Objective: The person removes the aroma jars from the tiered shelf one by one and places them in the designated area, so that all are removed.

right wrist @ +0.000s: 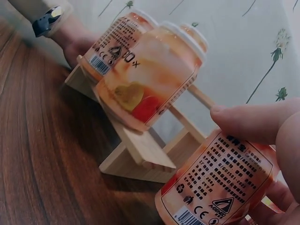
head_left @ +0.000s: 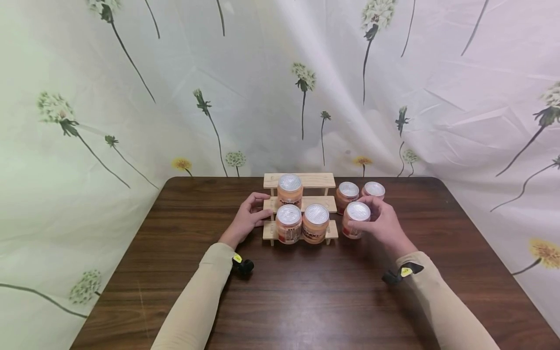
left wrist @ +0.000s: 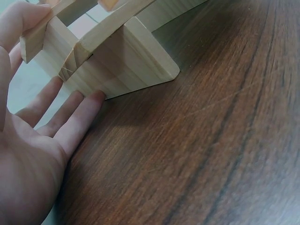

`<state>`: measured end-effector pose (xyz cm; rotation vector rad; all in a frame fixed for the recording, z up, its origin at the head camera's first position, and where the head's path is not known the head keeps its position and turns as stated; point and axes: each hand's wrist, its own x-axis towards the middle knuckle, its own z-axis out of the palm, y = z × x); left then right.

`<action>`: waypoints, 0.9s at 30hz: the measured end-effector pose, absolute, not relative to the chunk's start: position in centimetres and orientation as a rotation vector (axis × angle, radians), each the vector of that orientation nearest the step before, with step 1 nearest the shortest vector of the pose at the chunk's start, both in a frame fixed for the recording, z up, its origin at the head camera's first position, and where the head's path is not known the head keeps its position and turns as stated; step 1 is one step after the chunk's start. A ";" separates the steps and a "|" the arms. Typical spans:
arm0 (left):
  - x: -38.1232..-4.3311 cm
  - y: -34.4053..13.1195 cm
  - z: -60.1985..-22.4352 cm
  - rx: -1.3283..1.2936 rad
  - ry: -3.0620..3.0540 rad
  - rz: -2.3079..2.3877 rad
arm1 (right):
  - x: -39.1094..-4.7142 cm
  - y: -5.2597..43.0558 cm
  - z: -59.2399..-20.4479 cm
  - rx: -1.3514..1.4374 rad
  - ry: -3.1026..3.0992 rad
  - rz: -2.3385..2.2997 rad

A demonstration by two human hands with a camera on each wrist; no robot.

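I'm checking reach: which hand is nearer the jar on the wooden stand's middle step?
Left. The left hand touches the stand, just left of that jar; the right hand is farther off, beyond the stand's right end.

"CE" mark [right wrist: 201,212], recycling arrows [right wrist: 180,188], barcode [right wrist: 186,216] on held jar [right wrist: 218,176], "DO" [right wrist: 129,56] on right front-step jar [right wrist: 152,77]

Can't tell if you're in a home, an office or some studio, but it looks like a little filming corner. You've got a dark wood-grain table [head_left: 306,304] right up by a creased, shiny dandelion-print sheet [head_left: 262,97] that covers 3 sides like a backdrop, plus 2 small black cameras [head_left: 245,267] on your wrists.
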<state>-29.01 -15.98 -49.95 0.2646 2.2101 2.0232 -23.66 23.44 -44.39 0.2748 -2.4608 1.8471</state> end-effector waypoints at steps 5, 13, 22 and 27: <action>-29.0 -16.0 -49.9 0.258 2.218 2.013 | -24.1 23.5 -45.4 0.255 -2.517 1.791; -28.9 -16.0 -49.9 0.259 2.220 2.011 | -24.5 23.3 -46.4 0.250 -2.531 1.759; -29.2 -16.0 -50.2 0.269 2.227 2.010 | -24.8 23.5 -46.8 0.218 -2.548 1.757; -29.2 -16.0 -50.2 0.280 2.234 2.010 | -24.9 23.3 -46.6 0.252 -2.553 1.746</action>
